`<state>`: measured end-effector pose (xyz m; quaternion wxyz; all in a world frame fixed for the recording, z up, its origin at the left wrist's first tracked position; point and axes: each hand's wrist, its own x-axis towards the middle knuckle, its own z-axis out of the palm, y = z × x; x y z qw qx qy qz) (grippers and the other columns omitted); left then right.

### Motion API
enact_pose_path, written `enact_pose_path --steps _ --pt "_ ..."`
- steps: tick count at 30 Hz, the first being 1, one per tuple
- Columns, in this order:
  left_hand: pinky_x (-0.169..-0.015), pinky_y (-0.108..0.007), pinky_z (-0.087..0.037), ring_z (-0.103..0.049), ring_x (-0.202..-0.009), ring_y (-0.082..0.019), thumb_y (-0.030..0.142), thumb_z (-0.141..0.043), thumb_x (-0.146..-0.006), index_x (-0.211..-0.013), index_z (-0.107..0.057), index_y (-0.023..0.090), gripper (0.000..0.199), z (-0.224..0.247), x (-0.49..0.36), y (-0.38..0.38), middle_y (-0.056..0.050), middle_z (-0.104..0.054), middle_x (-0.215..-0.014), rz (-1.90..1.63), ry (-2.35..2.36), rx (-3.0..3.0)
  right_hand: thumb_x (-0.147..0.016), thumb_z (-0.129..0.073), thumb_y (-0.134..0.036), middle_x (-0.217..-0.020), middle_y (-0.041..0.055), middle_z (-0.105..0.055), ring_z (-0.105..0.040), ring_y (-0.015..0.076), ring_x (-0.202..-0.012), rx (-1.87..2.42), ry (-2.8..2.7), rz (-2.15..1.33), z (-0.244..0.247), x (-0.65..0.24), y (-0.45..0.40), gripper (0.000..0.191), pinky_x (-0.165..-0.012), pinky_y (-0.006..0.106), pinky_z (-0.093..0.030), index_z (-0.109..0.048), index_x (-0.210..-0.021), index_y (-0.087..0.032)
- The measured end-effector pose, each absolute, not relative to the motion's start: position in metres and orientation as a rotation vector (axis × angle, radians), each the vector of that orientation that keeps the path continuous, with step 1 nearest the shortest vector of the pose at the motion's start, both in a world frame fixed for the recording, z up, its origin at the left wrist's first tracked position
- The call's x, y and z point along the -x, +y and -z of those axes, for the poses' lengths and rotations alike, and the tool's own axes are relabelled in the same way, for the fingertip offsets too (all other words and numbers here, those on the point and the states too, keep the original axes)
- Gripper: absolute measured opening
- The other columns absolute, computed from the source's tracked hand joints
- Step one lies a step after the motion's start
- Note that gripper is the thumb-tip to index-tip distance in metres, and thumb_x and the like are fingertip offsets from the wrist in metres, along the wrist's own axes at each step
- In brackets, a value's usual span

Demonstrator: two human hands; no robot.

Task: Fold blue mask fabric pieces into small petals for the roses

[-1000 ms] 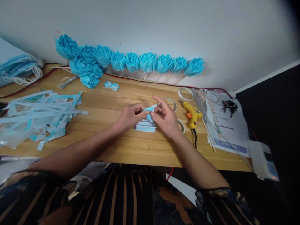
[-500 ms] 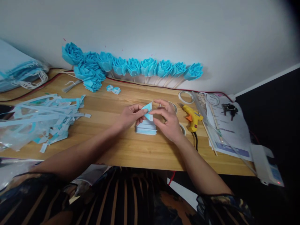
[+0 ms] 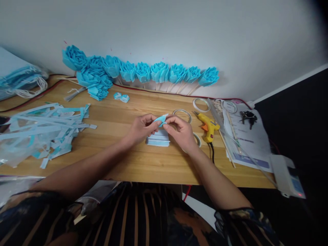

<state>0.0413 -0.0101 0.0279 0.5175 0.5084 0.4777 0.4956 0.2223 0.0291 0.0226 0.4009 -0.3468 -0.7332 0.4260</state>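
Note:
A small folded light-blue piece (image 3: 161, 119) is pinched between my two hands above the middle of the table. My left hand (image 3: 142, 129) grips its left side with thumb and fingers. On the right, my right hand (image 3: 180, 132) has thumb and forefinger closed on its lower right edge. Just below my fingers lies a stack of white and blue pieces (image 3: 158, 138), its top partly hidden by my hands. Two small folded blue-and-white pieces (image 3: 121, 97) rest farther back on the left.
Blue flowers (image 3: 159, 72) on sticks lean along the wall. Cut strips (image 3: 51, 126) are heaped at left. Tape rolls (image 3: 201, 105), a yellow glue gun (image 3: 210, 128), papers (image 3: 252, 136), keys (image 3: 248, 118) and a white device (image 3: 287, 175) are at right. Packed masks (image 3: 22, 80) sit back left.
My right hand has closed in from the right onto the blue piece, which was a flat triangle and now looks folded narrower. The whole view has shifted slightly.

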Motion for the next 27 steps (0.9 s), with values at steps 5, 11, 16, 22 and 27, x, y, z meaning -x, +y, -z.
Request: enact_pose_path --steps 5,11,16,22,27 --pt "-0.046 -0.017 -0.042 -0.052 -0.05 -0.007 0.039 -0.072 -0.08 -0.072 -0.058 0.016 0.028 -0.0286 -0.0407 -0.0106 0.002 -0.06 -0.06 -1.187 1.129 -1.232 -0.083 -0.071 -0.035 -0.086 0.0 -0.068 -0.064 0.0162 -0.081 0.901 -1.739 -1.239 -0.0184 -0.221 0.0299 0.015 -0.081 0.034 -0.053 -0.064 -0.09 -0.024" --pt "-0.046 -0.017 -0.042 -0.052 -0.05 -0.007 0.038 -0.071 -0.081 -0.073 -0.059 0.016 0.026 -0.0289 -0.0413 -0.0116 0.002 -0.061 -0.06 -1.167 1.151 -1.239 -0.08 -0.072 -0.039 -0.087 -0.0004 -0.067 -0.063 0.0156 -0.082 0.917 -1.657 -1.392 -0.0194 -0.2206 0.0304 0.047 -0.079 0.033 -0.053 -0.061 -0.124 -0.025" --pt "-0.047 -0.017 -0.044 -0.053 -0.051 -0.007 0.04 -0.069 -0.083 -0.075 -0.06 0.016 0.026 -0.03 -0.0414 -0.012 0.001 -0.063 -0.064 -1.135 1.122 -1.248 -0.082 -0.071 -0.038 -0.082 -0.0019 -0.063 -0.059 0.0142 -0.077 0.925 -1.686 -1.372 -0.0187 -0.2214 0.0307 0.047 -0.073 0.031 -0.05 -0.063 -0.126 -0.025" --pt "-0.045 -0.015 -0.043 -0.051 -0.048 -0.005 0.038 -0.072 -0.08 -0.074 -0.06 0.015 0.027 -0.0299 -0.0418 -0.0109 0.002 -0.061 -0.062 -1.127 1.106 -1.22 -0.082 -0.07 -0.035 -0.078 -0.0028 -0.059 -0.055 0.0133 -0.073 0.911 -1.688 -1.397 -0.0206 -0.2202 0.0287 0.045 -0.069 0.029 -0.048 -0.065 -0.126 -0.026" --pt "-0.045 -0.015 -0.043 -0.051 -0.048 -0.005 0.035 -0.071 -0.081 -0.072 -0.058 0.015 0.025 -0.031 -0.0403 -0.0109 0.003 -0.061 -0.06 -1.071 1.121 -1.194 -0.083 -0.07 -0.035 -0.086 -0.0005 -0.064 -0.06 0.0148 -0.08 0.894 -1.702 -1.339 -0.0232 -0.222 0.0292 0.039 -0.074 0.031 -0.052 -0.067 -0.121 -0.027"
